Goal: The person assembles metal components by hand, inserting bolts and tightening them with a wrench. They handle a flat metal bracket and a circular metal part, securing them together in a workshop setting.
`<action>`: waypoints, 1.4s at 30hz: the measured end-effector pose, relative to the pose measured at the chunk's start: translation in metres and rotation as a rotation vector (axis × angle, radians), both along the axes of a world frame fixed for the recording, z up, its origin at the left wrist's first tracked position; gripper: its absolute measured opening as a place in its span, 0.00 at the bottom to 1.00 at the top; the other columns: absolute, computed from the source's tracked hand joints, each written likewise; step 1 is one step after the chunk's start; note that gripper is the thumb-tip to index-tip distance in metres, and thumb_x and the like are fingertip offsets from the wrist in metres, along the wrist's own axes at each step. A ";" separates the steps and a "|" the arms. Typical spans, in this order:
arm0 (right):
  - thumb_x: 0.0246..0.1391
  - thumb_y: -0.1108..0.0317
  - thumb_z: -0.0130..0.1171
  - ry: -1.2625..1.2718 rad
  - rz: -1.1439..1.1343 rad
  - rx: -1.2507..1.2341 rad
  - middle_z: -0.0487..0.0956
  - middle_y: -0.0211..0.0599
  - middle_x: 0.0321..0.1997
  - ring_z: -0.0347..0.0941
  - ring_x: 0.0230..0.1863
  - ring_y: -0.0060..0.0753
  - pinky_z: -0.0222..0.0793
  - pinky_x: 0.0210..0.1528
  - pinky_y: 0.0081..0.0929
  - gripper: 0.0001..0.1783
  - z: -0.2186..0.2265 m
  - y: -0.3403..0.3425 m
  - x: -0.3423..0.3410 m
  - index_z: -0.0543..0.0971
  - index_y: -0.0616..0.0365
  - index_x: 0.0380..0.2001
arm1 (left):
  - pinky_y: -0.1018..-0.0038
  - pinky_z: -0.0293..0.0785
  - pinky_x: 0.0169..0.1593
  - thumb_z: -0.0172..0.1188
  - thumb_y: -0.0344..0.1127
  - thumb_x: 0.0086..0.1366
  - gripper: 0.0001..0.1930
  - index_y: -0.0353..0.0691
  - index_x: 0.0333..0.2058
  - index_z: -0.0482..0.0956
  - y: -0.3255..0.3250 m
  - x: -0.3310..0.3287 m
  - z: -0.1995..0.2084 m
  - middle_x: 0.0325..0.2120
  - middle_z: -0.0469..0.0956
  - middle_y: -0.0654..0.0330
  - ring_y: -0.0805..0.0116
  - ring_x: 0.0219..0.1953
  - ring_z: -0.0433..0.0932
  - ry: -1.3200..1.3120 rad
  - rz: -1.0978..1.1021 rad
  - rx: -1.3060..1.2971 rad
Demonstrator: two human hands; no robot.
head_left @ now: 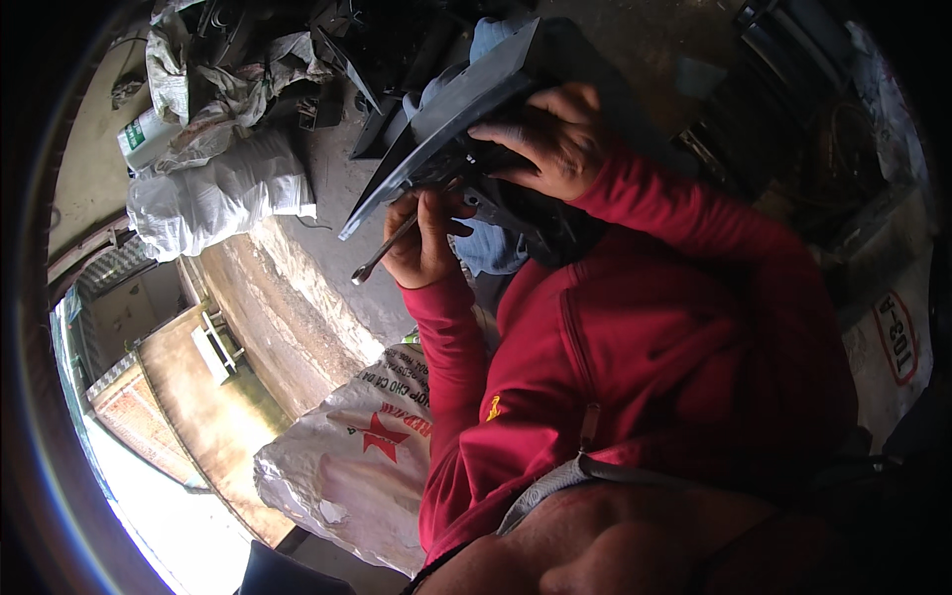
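A dark grey panel (458,111) with a flat face and a raised rim is tilted up in front of my body. A black bracket-like frame (516,213) shows at its underside. My left hand (426,238) is closed round a metal wrench (382,258) at the panel's lower edge; one wrench end sticks out to the left, the other is hidden among fingers and shadow. My right hand (560,144) grips the panel's underside from the right, fingers bent against it. Shadow hides what the fingertips touch there.
White plastic-wrapped bundles (223,188) lie on the floor at the left, with a white jug (147,137) beside them. A printed white sack (342,461) stands by my left elbow. Dark metal parts (793,45) are heaped at the far right. Daylight enters at lower left.
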State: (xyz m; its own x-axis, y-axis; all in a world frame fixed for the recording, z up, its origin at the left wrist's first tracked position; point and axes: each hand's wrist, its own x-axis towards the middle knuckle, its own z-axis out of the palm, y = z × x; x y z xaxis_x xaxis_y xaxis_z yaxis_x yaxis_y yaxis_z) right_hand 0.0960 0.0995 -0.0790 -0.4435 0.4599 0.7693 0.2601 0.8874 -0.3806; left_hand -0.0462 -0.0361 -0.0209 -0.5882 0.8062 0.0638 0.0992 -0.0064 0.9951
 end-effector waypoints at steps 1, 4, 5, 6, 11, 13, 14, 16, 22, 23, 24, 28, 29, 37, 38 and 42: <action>0.29 0.53 0.74 0.017 -0.009 0.015 0.77 0.11 0.37 0.68 0.41 0.22 0.54 0.49 0.33 0.34 0.002 0.000 -0.002 0.78 0.33 0.47 | 0.78 0.75 0.24 0.58 0.30 0.65 0.07 0.32 0.38 0.76 0.003 0.005 0.001 0.30 0.81 0.53 0.70 0.24 0.80 0.073 0.004 0.035; 0.30 0.54 0.73 0.023 -0.011 0.021 0.78 0.12 0.37 0.69 0.40 0.22 0.54 0.49 0.33 0.33 -0.001 0.000 0.001 0.78 0.33 0.47 | 0.77 0.75 0.25 0.58 0.27 0.63 0.07 0.31 0.39 0.77 0.008 -0.006 0.010 0.30 0.81 0.53 0.73 0.23 0.79 0.619 -0.072 -0.121; 0.30 0.54 0.73 0.019 -0.010 0.027 0.78 0.12 0.38 0.69 0.40 0.22 0.54 0.49 0.33 0.33 0.000 0.001 0.001 0.78 0.33 0.47 | 0.76 0.75 0.26 0.59 0.24 0.60 0.09 0.32 0.41 0.78 0.006 -0.003 0.021 0.30 0.81 0.54 0.71 0.23 0.79 0.635 -0.075 -0.212; 0.30 0.54 0.73 0.009 -0.008 0.026 0.78 0.12 0.38 0.69 0.40 0.22 0.54 0.49 0.33 0.33 0.001 0.001 0.002 0.78 0.33 0.47 | 0.75 0.75 0.27 0.59 0.24 0.60 0.10 0.34 0.41 0.79 0.005 -0.005 0.025 0.30 0.81 0.54 0.70 0.23 0.80 0.821 -0.137 -0.224; 0.30 0.54 0.73 0.025 -0.004 0.015 0.79 0.11 0.39 0.69 0.40 0.22 0.54 0.49 0.33 0.33 -0.004 0.000 0.001 0.78 0.33 0.47 | 0.70 0.76 0.32 0.61 0.23 0.57 0.13 0.40 0.42 0.81 0.010 -0.011 0.042 0.32 0.81 0.52 0.59 0.30 0.81 0.917 -0.300 -0.283; 0.30 0.54 0.73 0.018 0.009 0.015 0.79 0.11 0.39 0.68 0.40 0.22 0.54 0.49 0.33 0.33 -0.001 0.000 0.002 0.78 0.34 0.47 | 0.68 0.76 0.32 0.62 0.24 0.57 0.13 0.41 0.42 0.81 0.015 -0.012 0.043 0.32 0.80 0.52 0.58 0.31 0.81 0.977 -0.372 -0.210; 0.30 0.54 0.73 0.012 0.007 0.012 0.78 0.11 0.39 0.68 0.40 0.22 0.54 0.49 0.33 0.33 0.001 -0.001 0.002 0.78 0.34 0.47 | 0.68 0.76 0.31 0.62 0.25 0.57 0.13 0.41 0.42 0.81 0.019 -0.011 0.045 0.32 0.80 0.52 0.57 0.30 0.81 1.002 -0.392 -0.179; 0.30 0.54 0.73 -0.012 -0.010 0.010 0.78 0.12 0.40 0.68 0.40 0.23 0.54 0.49 0.33 0.33 0.001 -0.001 0.003 0.78 0.34 0.48 | 0.67 0.76 0.30 0.62 0.27 0.57 0.12 0.42 0.41 0.81 0.027 -0.006 0.048 0.32 0.80 0.52 0.57 0.30 0.81 1.083 -0.423 -0.167; 0.30 0.53 0.72 0.096 0.051 -0.075 0.77 0.13 0.39 0.69 0.41 0.26 0.55 0.48 0.35 0.35 -0.002 -0.002 0.001 0.78 0.35 0.49 | 0.64 0.77 0.27 0.60 0.33 0.53 0.07 0.45 0.33 0.80 0.053 0.021 0.039 0.31 0.77 0.52 0.55 0.27 0.80 1.563 -0.372 -0.282; 0.31 0.53 0.71 0.034 0.022 -0.034 0.77 0.15 0.39 0.69 0.40 0.26 0.56 0.48 0.35 0.35 -0.002 -0.002 0.004 0.78 0.36 0.49 | 0.63 0.77 0.27 0.60 0.33 0.53 0.07 0.45 0.33 0.80 0.064 0.017 0.034 0.31 0.77 0.52 0.54 0.27 0.80 1.641 -0.389 -0.167; 0.31 0.53 0.71 0.035 0.016 -0.052 0.77 0.15 0.39 0.69 0.39 0.26 0.56 0.48 0.35 0.34 -0.003 -0.001 0.004 0.78 0.36 0.50 | 0.63 0.77 0.26 0.60 0.33 0.53 0.07 0.44 0.33 0.80 0.071 0.014 0.032 0.31 0.77 0.52 0.54 0.26 0.80 1.721 -0.407 -0.053; 0.31 0.51 0.72 0.058 0.026 -0.063 0.77 0.14 0.39 0.69 0.39 0.25 0.56 0.48 0.34 0.35 -0.007 0.004 0.003 0.77 0.36 0.50 | 0.65 0.78 0.28 0.60 0.31 0.56 0.10 0.43 0.38 0.80 0.054 0.018 0.032 0.34 0.79 0.51 0.54 0.28 0.81 1.482 -0.384 -0.205; 0.31 0.51 0.72 0.069 0.034 -0.051 0.77 0.14 0.39 0.69 0.39 0.25 0.56 0.49 0.33 0.35 -0.008 0.005 0.003 0.77 0.36 0.50 | 0.66 0.78 0.28 0.59 0.31 0.57 0.11 0.42 0.40 0.80 0.044 0.014 0.032 0.34 0.79 0.51 0.55 0.29 0.81 1.366 -0.365 -0.175; 0.27 0.52 0.75 0.029 -0.028 0.029 0.78 0.12 0.37 0.68 0.41 0.23 0.55 0.49 0.34 0.38 -0.009 0.001 -0.001 0.77 0.34 0.51 | 0.77 0.77 0.28 0.50 0.37 0.69 0.17 0.29 0.49 0.73 -0.014 -0.013 -0.010 0.35 0.80 0.47 0.64 0.33 0.81 -0.005 -0.033 -0.023; 0.27 0.52 0.75 0.021 -0.022 0.030 0.78 0.12 0.37 0.68 0.41 0.23 0.55 0.49 0.34 0.38 -0.008 0.001 0.000 0.77 0.34 0.51 | 0.77 0.78 0.29 0.50 0.36 0.69 0.16 0.29 0.49 0.73 -0.015 -0.010 -0.001 0.35 0.80 0.47 0.64 0.33 0.81 0.106 -0.088 -0.042; 0.29 0.51 0.74 0.059 -0.016 0.020 0.78 0.12 0.38 0.68 0.43 0.23 0.54 0.50 0.34 0.38 -0.004 0.000 -0.001 0.76 0.34 0.52 | 0.73 0.78 0.31 0.54 0.27 0.64 0.15 0.33 0.49 0.75 -0.007 0.001 0.033 0.35 0.80 0.48 0.62 0.33 0.82 0.619 -0.183 -0.210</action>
